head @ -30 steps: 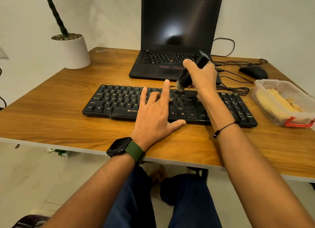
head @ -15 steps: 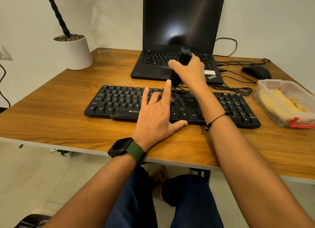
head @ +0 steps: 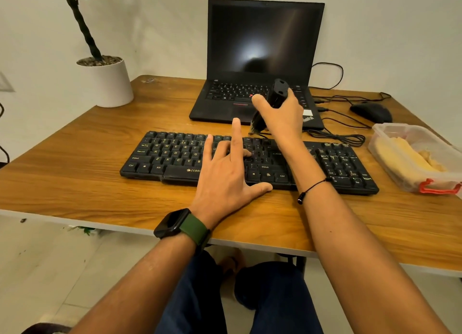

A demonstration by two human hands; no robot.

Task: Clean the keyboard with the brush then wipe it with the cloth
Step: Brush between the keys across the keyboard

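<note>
Near the table's front edge, a black keyboard [head: 250, 161] lies with both hands over it.

Right hand [head: 282, 113] curls around a black brush [head: 271, 103], bristles down at the keyboard's far edge; whether they touch the keys is hard to tell. Left hand [head: 225, 181] rests on the middle keys, fingers spread, one lifted, hiding several keys. Toward the right edge a clear container [head: 390, 131] holds a yellow cloth [head: 402, 156], partly cut off. Behind, near the far edge, stands an open laptop [head: 262, 46] on the wooden table [head: 87, 158].
</note>
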